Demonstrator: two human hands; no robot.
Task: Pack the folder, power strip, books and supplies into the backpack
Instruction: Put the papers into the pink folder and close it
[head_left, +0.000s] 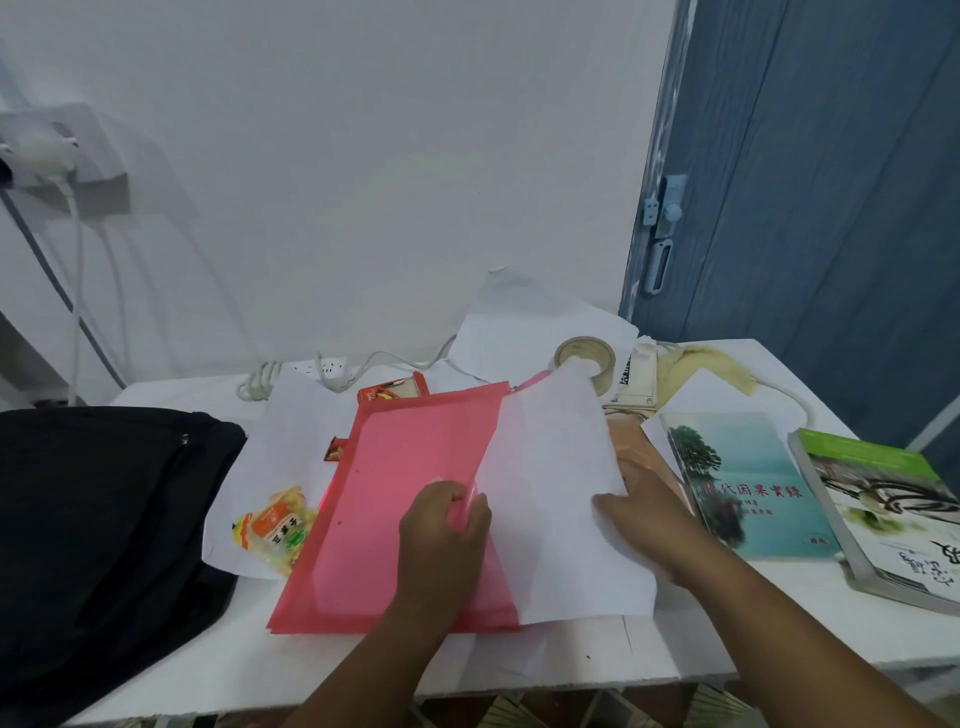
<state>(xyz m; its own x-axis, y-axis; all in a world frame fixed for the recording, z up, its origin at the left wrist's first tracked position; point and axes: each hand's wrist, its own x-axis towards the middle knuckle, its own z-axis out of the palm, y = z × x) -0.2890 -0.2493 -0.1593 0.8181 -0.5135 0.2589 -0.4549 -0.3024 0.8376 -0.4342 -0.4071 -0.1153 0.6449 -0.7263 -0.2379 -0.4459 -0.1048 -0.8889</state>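
Left hand: your left hand (444, 525) is curled, pinching the open edge of the pink folder (395, 499) between thumb and fingers.
Right hand: your right hand (641, 512) grips the right side of a white sheet (556, 483); its fingertips curl over the paper's edge.
Sheet position: its left part lies partly inside the folder, showing through the pink cover.
Folder location: flat at the table's (571, 660) front middle.
Backpack: black backpack (98, 499) at the left edge, cut off by the frame.
Power strip: white power strip (324, 370) at the back edge by the wall.
Books: teal book (748, 483) and green-topped book (883, 514) near the right edge.
Readable text: the teal cover has Chinese characters, only partly legible; the snack packet (275, 527) print is too blurred.
Tape roll: tape roll (584, 361) half hidden behind the sheet.
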